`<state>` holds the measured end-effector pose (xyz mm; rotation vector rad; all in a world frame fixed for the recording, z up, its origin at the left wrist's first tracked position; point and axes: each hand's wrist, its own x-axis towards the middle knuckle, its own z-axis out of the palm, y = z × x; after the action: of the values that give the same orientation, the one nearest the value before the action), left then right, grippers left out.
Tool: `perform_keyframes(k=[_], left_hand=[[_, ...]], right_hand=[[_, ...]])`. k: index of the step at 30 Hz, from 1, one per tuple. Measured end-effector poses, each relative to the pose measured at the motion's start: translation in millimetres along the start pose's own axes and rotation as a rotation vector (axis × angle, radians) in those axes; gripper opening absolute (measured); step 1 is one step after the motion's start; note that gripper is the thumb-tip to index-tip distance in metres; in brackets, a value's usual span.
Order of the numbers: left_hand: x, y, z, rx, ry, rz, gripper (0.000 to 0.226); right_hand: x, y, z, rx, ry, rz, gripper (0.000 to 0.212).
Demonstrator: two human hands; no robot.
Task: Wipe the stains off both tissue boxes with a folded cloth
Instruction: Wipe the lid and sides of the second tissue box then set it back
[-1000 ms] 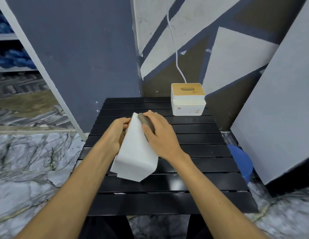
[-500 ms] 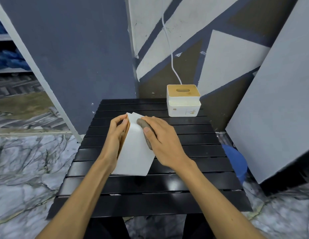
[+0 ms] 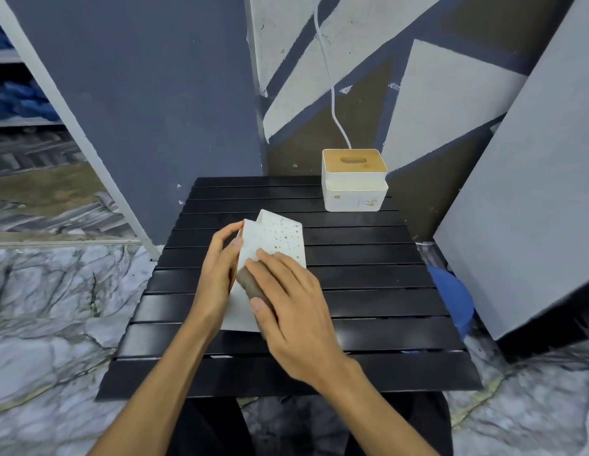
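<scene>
Black slatted table point(image 3: 369, 258) stands on grey-veined marble floor point(image 3: 49, 307). Behind it, dark blue-grey wall point(image 3: 148, 93) meets wall painted in white, olive and navy geometric shapes point(image 3: 434, 103); white cable point(image 3: 329, 87) hangs down it. Grey panel point(image 3: 523, 209) leans at right, blue round object point(image 3: 451, 301) at its foot.

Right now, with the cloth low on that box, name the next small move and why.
Probably slide the folded cloth under the right hand up toward the far end of the near tissue box: brown specks show there, uncovered, while the left hand steadies its side.
</scene>
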<state>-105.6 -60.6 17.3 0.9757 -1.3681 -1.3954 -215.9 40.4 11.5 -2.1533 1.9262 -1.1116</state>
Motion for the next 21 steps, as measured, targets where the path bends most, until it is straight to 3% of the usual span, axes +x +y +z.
perform_keyframes(k=[10,17,21], left_hand=[[-1,-2,-4,0.017,0.042,0.023,0.028],[1,0,5,0.038,-0.004,0.042,0.027],[0,2,3,0.033,-0.02,0.039,0.028]], right_hand=[[12,9,-2,-0.017,-0.072,0.156,0.053],[12,-13,1,-0.001,-0.075,0.075,0.051],[17,7,-4,-0.037,-0.061,0.13,0.053]])
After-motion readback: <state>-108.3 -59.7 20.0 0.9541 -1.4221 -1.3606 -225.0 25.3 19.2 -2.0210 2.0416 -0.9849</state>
